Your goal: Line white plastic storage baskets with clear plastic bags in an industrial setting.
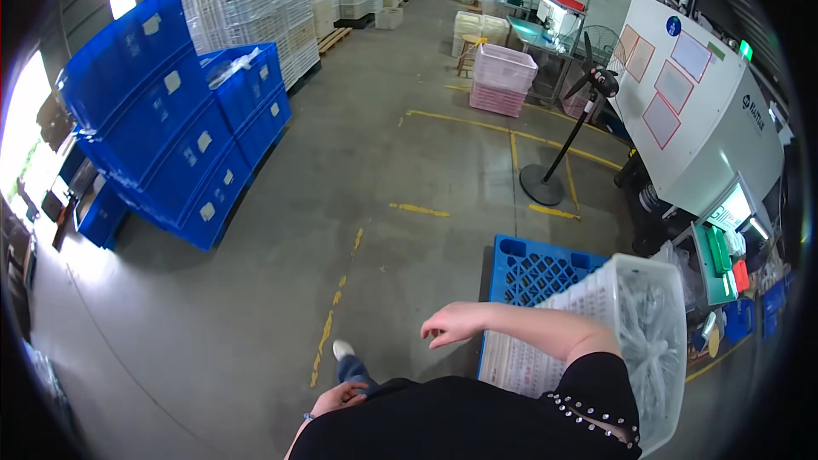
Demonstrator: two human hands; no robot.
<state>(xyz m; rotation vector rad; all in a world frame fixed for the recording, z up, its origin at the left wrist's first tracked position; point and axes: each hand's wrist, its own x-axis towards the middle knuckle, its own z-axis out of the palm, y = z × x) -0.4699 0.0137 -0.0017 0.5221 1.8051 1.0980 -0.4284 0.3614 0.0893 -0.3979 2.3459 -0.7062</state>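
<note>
My right hand [456, 322] hangs in the air over the grey concrete floor, fingers apart and holding nothing. Its bare forearm reaches left across a white slatted plastic crate [635, 336] filled with clear plastic-wrapped parts. The crate stands beside my right side, over a blue plastic pallet [537, 268]. My left hand [341, 396] is low by my hip against my black top, loosely curled, with nothing seen in it. One white shoe [342, 347] shows below on the floor.
Stacked blue bins [170, 136] line the left. White crates [256, 0] are piled at the back. A pedestal fan [562, 132] stands near a large white machine [699, 111]. Pink crates [503, 77] sit beyond. Yellow lines mark the floor [341, 230].
</note>
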